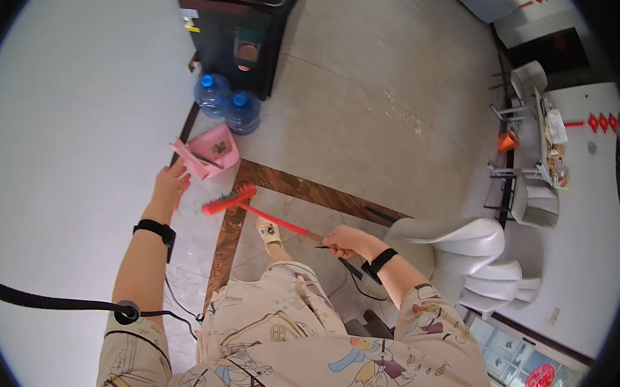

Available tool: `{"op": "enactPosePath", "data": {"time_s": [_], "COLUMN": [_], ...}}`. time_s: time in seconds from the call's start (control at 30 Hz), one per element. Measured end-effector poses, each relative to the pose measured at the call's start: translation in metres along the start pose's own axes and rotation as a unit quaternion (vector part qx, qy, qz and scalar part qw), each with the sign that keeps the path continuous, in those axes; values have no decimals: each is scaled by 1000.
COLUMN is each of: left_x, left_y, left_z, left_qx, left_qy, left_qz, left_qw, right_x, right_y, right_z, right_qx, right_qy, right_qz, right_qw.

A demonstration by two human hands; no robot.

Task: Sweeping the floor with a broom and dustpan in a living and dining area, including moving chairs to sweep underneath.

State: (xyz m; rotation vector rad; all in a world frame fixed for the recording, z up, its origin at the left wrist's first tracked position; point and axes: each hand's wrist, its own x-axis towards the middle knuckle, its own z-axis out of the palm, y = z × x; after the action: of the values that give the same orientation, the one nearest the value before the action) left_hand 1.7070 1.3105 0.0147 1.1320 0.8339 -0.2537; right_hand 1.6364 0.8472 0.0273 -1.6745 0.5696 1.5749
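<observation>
My right hand point(348, 241) is closed round the handle of a red broom point(276, 220). The broom's bristled head lies at the dark border strip in the floor, close to my shoe point(268, 231). To the left, my left hand point(171, 186) has its fingers apart beside the raised handle end of a pink dustpan point(230, 156). Whether the fingertips touch that handle I cannot tell. Small debris and a dark, thin piece show in the dustpan, which rests on the floor near the wall.
Two blue water jugs point(242, 113) stand beyond the dustpan, against a black cabinet point(238, 37). At right are pale chairs point(450, 237), an orange bin point(508, 141) and a cluttered table point(541, 130). A black cable point(51, 298) crosses by my left arm. White marks dot the tiled floor point(383, 109).
</observation>
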Motion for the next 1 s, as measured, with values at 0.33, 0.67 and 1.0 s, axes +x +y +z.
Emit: {"op": "enactPosePath", "data": {"time_s": [0.33,0.67,1.0], "left_x": [3,-194,-186], "left_y": [-50,-128,-131], "left_z": [14,139,150], "left_qx": [40,139,-57], "left_qy": [148,-453,-427], "left_qz": [84,-230,-343], "left_qw": [985,850,835], "right_x": [-22,-29,30], "right_y": [-9,-81,-101], "right_z": [-2,60,63], "right_qx": [431,671,523], "right_qy": [-72,-93,102], "right_qz": [29,-60,-101], "right_qw": [899,734,840]}}
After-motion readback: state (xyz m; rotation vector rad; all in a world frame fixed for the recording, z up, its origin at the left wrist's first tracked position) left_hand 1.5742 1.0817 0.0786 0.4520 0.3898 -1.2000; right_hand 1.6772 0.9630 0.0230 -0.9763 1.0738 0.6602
